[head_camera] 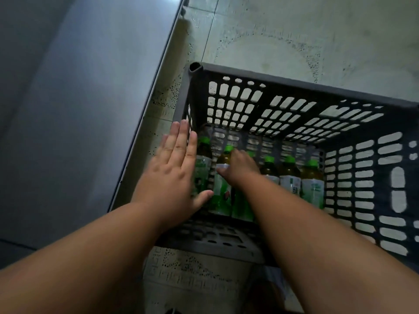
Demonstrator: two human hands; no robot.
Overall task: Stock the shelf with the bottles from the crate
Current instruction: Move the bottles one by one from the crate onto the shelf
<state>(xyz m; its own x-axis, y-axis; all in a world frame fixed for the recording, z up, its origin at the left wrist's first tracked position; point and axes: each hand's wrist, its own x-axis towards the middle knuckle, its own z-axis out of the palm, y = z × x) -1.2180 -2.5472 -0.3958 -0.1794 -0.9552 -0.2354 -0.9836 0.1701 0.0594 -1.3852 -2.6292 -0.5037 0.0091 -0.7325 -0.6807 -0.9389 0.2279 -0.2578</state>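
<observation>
Reaching into the crate (294, 87), right hand (240, 168) clenched around a green-capped bottle (223, 177) for lifting (left hand (174, 168) spread flat, empty).

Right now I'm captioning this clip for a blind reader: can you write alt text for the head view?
A person's right hand reaches into a dark slotted crate and closes on a green-capped bottle, while the left hand hovers open at the crate's left edge. More bottles stand in a row; the crate sits on a tiled floor.

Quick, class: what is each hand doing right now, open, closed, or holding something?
Left hand: open, fingers spread flat, holding nothing.
Right hand: closed around a green-capped plastic tea bottle inside the dark slotted plastic crate.
</observation>
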